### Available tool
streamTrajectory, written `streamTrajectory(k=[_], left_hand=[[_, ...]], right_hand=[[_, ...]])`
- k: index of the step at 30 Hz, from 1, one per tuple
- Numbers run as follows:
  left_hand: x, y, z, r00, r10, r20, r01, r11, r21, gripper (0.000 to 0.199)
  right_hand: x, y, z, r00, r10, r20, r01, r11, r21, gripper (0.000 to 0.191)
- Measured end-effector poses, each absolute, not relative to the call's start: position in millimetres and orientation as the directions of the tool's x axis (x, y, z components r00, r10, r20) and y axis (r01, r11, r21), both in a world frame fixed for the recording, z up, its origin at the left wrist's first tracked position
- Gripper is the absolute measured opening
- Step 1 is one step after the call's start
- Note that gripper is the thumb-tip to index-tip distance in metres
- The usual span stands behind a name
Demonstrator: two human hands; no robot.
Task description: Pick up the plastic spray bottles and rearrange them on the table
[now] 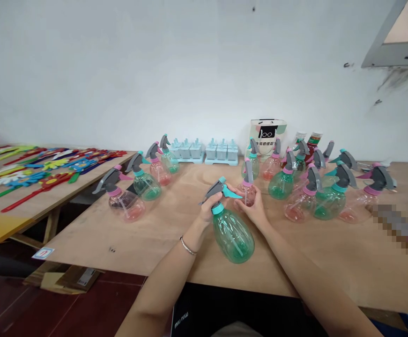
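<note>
My left hand (210,205) is wrapped round the neck of a green spray bottle (233,236) with a grey head and a turquoise trigger. The bottle hangs tilted near the table's front edge, its base toward me. Just beyond it, my right hand (256,209) has its thumb and fingers curled round a pink spray bottle (248,192) that looks upright. Part of that bottle is hidden by the fingers and the turquoise trigger. On the left stand a pink spray bottle (126,206) and a green spray bottle (147,185), with two more behind them.
Several pink and green spray bottles (330,201) crowd the right side of the wooden table (119,248). Pale blue ice-pop moulds (221,153) and a paper bag (267,140) stand along the wall. Colourful flower-shaped pieces (54,180) lie on another table at left.
</note>
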State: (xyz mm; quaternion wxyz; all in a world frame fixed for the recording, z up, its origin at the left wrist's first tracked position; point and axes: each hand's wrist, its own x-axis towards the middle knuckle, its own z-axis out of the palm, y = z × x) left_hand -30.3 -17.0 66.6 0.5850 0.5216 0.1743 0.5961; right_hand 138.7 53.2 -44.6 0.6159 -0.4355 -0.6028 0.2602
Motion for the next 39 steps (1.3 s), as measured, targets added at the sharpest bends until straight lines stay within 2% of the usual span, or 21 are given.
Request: streamTrajectory(k=[6, 9, 12, 14, 17, 21, 24, 29, 34, 39], left_hand=[[-35.3, -17.7, 61.6, 0.338, 0.816, 0.469, -0.447, -0.299, 0.843, 0.036], [-46.8, -14.3, 70.2, 0.211, 0.827, 0.521, -0.381, -0.422, 0.823, 0.035], [-72.1, -4.7, 82.5, -0.02, 0.79, 0.613, -0.097, -0.612, 0.785, 0.032], [-93.3, 5.4, 86.6, -0.082, 0.761, 0.643, 0.161, -0.627, 0.762, 0.032], [-120.8, 23.1, 81.3, -0.155, 0.743, 0.651, 0.372, -0.567, 0.735, 0.032], [-140.1, 39.1, 56.5, -0.259, 0.73, 0.633, 0.456, -0.485, 0.746, 0.037], [-146.6, 37.7, 32.9, -0.276, 0.749, 0.602, 0.533, -0.402, 0.745, 0.05], [-153.5, 21.8, 4.0, -0.318, 0.749, 0.582, 0.712, -0.217, 0.668, 0.066], [-158.3, 33.3, 8.0, -0.358, 0.738, 0.572, 0.838, -0.017, 0.546, 0.065], [-165.7, 89.9, 30.5, -0.402, 0.718, 0.568, 0.868, 0.102, 0.486, 0.064]], right_hand=[[138.9, 51.2, -42.0, 0.145, 0.85, 0.506, 0.205, 0.475, -0.856, 0.095], [138.6, 49.7, -40.8, 0.146, 0.86, 0.489, 0.201, 0.459, -0.866, 0.096], [138.1, 47.9, -38.9, 0.149, 0.867, 0.475, 0.196, 0.444, -0.874, 0.097], [137.7, 47.2, -38.0, 0.142, 0.87, 0.472, 0.184, 0.446, -0.876, 0.095], [137.6, 47.1, -37.1, 0.138, 0.868, 0.477, 0.182, 0.451, -0.874, 0.093], [137.7, 46.6, -35.8, 0.153, 0.868, 0.472, 0.203, 0.44, -0.875, 0.092], [137.7, 45.5, -34.4, 0.147, 0.872, 0.467, 0.194, 0.437, -0.878, 0.091], [136.9, 45.9, -34.9, 0.16, 0.873, 0.46, 0.185, 0.431, -0.883, 0.09], [136.3, 46.3, -35.9, 0.143, 0.88, 0.454, 0.169, 0.43, -0.887, 0.09], [136.5, 45.2, -34.9, 0.149, 0.893, 0.425, 0.159, 0.402, -0.902, 0.089]])
